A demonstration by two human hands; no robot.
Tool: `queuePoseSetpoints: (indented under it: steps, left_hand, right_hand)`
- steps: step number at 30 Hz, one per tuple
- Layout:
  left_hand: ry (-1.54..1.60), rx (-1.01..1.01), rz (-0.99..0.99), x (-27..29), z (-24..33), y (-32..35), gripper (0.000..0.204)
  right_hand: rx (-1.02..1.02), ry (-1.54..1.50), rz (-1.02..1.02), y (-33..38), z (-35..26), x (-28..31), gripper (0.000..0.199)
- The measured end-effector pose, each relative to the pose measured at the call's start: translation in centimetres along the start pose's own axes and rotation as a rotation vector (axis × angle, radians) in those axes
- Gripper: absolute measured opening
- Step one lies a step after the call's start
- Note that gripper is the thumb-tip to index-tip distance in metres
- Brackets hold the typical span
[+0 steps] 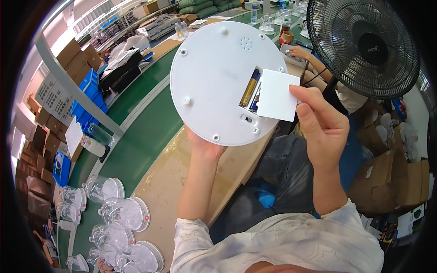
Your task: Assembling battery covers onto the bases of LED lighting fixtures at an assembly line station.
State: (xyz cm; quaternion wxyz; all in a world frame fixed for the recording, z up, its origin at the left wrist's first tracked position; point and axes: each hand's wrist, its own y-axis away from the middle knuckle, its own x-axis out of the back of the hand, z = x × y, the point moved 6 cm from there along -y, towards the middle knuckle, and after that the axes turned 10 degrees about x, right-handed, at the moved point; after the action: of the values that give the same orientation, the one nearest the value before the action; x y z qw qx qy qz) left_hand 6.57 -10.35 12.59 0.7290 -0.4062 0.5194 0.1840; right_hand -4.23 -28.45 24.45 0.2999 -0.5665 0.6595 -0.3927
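Observation:
A round white plastic base (214,86) is held up in front of me, its underside facing me. My left hand (204,144) supports it from behind at the lower edge; most of its fingers are hidden. An opened battery compartment in the base shows batteries (250,88) with gold and dark blue wrappers. Beside it is a small switch (248,119). Between thumb and forefinger, my right hand (321,123) pinches a white rectangular battery cover (278,94), which partly overlaps the compartment.
Several clear domes on white bases (129,214) stand at the lower left by a green conveyor (150,120). A black fan (364,48) is at the upper right, near another person's hand (299,53). Cardboard boxes (378,182) sit to the right.

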Motion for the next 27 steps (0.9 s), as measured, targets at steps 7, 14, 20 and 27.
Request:
queuePoseSetpoints:
  steps: [7,14,20,27]
  left_hand:
    - [-0.201,-0.079,0.129,1.2,0.7,0.4,0.075]
    - [0.018,-0.164,0.086,0.7,1.0,0.4,0.076]
    - [0.004,-0.135,0.006,0.3,1.2,0.5,0.077]
    - [-0.22,-0.241,0.339,0.1,1.2,0.5,0.079]
  right_hand:
    - [-0.127,-0.14,0.033,0.3,-0.4,-0.5,0.028]
    - [-0.142,-0.202,0.037,1.2,-0.4,-0.8,0.031]
    - [-0.077,-0.107,0.021,1.2,-0.5,-1.4,0.034]
    - [-0.052,-0.121,-0.005,1.4,-0.2,-1.7,0.036]
